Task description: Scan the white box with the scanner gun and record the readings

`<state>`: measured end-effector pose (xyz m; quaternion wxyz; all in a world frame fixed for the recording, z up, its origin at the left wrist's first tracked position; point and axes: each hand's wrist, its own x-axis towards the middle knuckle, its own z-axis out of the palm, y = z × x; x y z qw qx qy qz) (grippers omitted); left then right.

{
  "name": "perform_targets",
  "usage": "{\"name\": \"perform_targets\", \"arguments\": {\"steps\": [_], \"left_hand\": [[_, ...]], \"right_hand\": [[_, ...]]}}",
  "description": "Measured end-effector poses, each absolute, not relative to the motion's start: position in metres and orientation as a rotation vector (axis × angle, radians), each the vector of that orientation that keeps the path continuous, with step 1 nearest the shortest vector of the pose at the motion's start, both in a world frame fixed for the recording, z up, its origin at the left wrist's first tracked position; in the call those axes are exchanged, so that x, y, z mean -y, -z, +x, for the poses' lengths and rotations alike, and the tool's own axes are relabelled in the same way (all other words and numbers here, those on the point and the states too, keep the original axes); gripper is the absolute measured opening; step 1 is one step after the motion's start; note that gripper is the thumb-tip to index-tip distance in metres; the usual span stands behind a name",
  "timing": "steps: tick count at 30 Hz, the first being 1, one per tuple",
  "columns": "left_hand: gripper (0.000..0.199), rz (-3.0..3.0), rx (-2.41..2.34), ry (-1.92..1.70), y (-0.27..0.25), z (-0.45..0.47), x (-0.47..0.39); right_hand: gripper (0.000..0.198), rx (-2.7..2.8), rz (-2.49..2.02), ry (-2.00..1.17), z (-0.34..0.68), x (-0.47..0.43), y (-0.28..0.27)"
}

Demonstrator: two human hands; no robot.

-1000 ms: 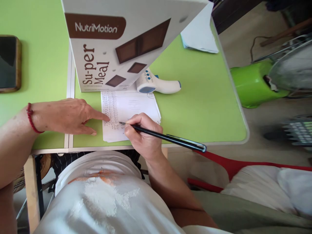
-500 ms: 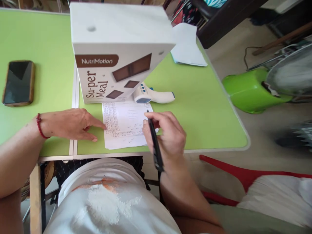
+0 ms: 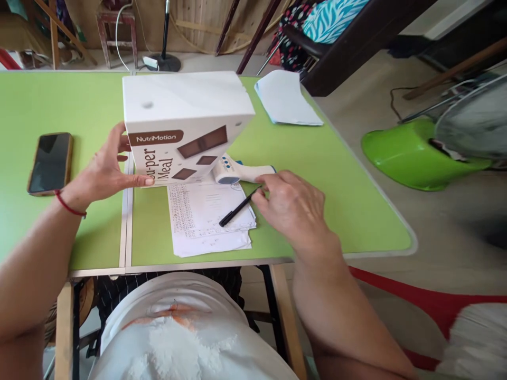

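Note:
A white NutriMotion box [image 3: 158, 163] stands upright on the green table. My left hand [image 3: 105, 171] grips its lower left corner, thumb on the front face and fingers around the side. Papers covered in handwriting [image 3: 198, 211] lie in front of the box, partly under its edge. Across them rests a black pen [image 3: 240, 207]. My right hand [image 3: 295, 206] is over the pen's far end, thumb and forefinger apart, other fingers curled. Just beyond the forefinger is the handle of a white infrared thermometer [image 3: 241, 172], which lies against the box; contact with it is unclear.
A phone in a brown case [image 3: 50, 163] lies on the left part of the green table [image 3: 344, 211]. More white sheets [image 3: 289, 97] sit at the far right corner. Beyond the right edge, a green plastic stool [image 3: 415, 155] stands on the floor. A red chair [image 3: 420, 301] is at lower right.
My left hand has moved from the table beside the papers up to the box and taken hold of it. My right hand has let the pen down on the papers and shifted right toward the thermometer.

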<state>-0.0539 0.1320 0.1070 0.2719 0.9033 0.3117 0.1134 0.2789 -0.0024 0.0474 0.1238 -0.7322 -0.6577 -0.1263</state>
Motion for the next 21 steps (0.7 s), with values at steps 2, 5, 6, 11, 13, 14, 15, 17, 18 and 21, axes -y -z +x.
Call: {"name": "perform_targets", "arguments": {"steps": [2,5,6,11,13,14,15,17,18,21], "left_hand": [[0.096,2.211,-0.811,-0.745,-0.094,-0.045,-0.128],[0.085,2.044,-0.822,-0.945,-0.081,-0.036,-0.126],[0.082,2.014,-0.829,-0.962,-0.079,-0.034,-0.126],[0.071,1.893,-0.845,-0.969,-0.076,-0.034,-0.128],[0.069,1.89,-0.861,-0.987,-0.078,-0.035,-0.127],[0.068,1.891,-0.87,-0.995,-0.08,-0.037,-0.125],[0.068,1.889,-0.869,-1.0,-0.084,-0.038,-0.124],[0.066,1.867,-0.817,-0.985,-0.093,-0.041,-0.118],[0.065,1.841,-0.771,-0.968,-0.099,-0.043,-0.115],[0.053,1.741,-0.66,-0.828,-0.118,-0.047,-0.106]], "right_hand": [[0.032,1.95,-2.115,0.355,0.277,-0.006,-0.056],[0.049,2.097,-2.056,0.222,0.275,-0.021,-0.062],[0.054,2.145,-2.046,0.153,0.275,-0.026,-0.062],[0.052,2.186,-1.996,-0.016,0.28,-0.044,-0.049],[0.046,2.052,-1.91,0.025,0.283,-0.042,-0.049],[0.044,1.932,-1.858,0.046,0.283,-0.038,-0.052],[0.044,1.777,-1.794,0.063,0.281,-0.032,-0.057],[0.046,1.437,-1.608,0.039,0.269,-0.012,-0.072],[0.045,1.281,-1.472,-0.021,0.26,0.001,-0.081],[0.035,1.093,-1.09,-0.573,0.222,0.048,-0.099]]}}
